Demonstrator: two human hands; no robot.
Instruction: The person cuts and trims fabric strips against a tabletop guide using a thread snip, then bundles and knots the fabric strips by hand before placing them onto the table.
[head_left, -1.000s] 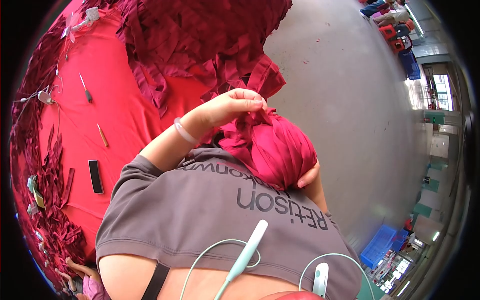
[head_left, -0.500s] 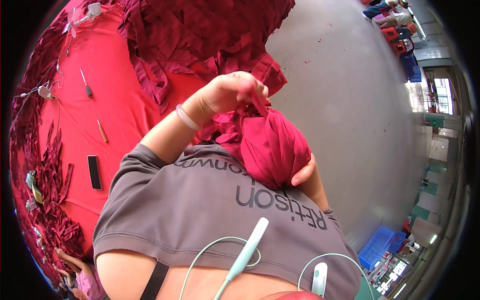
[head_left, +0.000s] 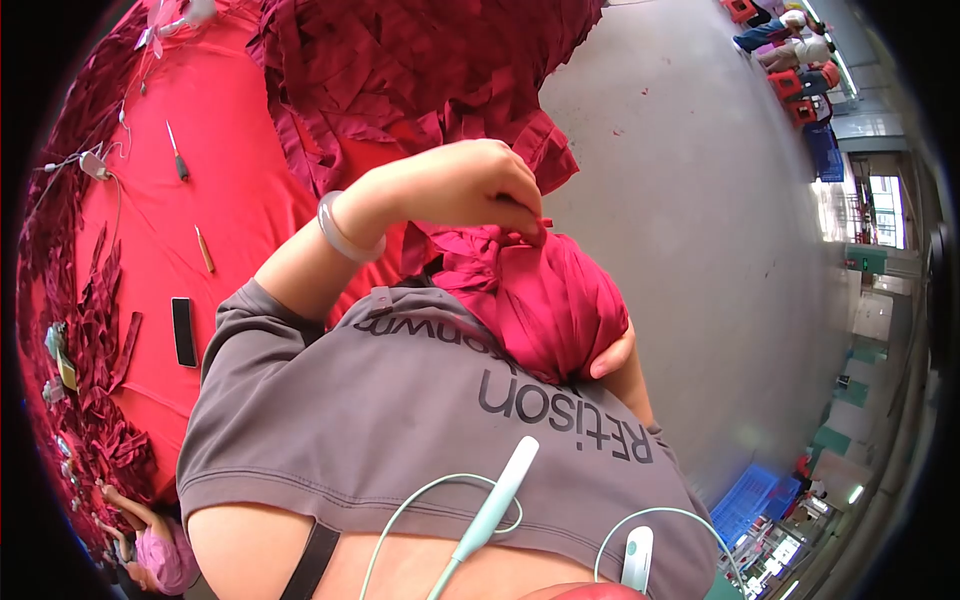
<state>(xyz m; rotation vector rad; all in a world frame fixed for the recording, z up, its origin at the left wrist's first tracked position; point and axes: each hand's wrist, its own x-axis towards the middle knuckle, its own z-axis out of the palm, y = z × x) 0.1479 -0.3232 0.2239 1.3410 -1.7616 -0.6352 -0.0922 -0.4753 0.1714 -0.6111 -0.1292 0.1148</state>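
Observation:
A bundle of bright red cloth rests against the front of the grey shirt, its folds gathered at the top. My left hand, with a pale bracelet on the wrist, is closed over the top end of the bundle and pinches a strip of the cloth. Around the bundle's lower right side is my right hand; only a thumb or fingertip part shows, and the cloth hides the rest.
Dark red strips lie heaped on the red cloth surface. A black phone, a screwdriver and a wooden-handled tool lie at left. A person in pink is at lower left. Blue crates stand at lower right.
My left hand has turned knuckles-up and moved down closer to the bundle; the pulled-up twist of cloth is now shorter. My right hand stays at the bundle's side.

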